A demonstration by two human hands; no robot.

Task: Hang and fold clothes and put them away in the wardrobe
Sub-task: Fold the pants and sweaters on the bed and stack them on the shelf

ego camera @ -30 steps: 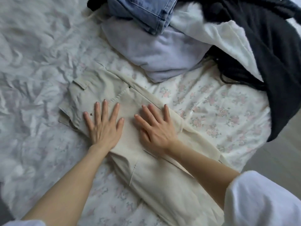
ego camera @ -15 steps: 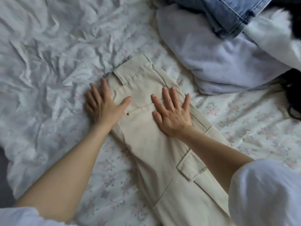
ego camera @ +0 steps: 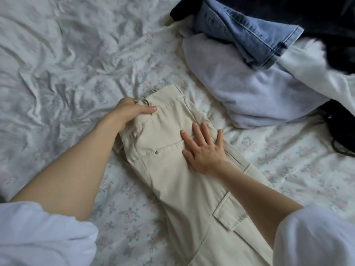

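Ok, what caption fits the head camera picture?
Left hand grips the beige trousers' waistband; right hand presses them flat.

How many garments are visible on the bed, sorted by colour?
Beige: 1, the trousers, gripped at the waistband by the left hand and pressed flat by the right hand
Blue: 1, the jeans
Lavender: 1, the sweatshirt
White: 1, the top
Black: at least 1, the dark clothing; separate pieces cannot be told
Total: at least 5
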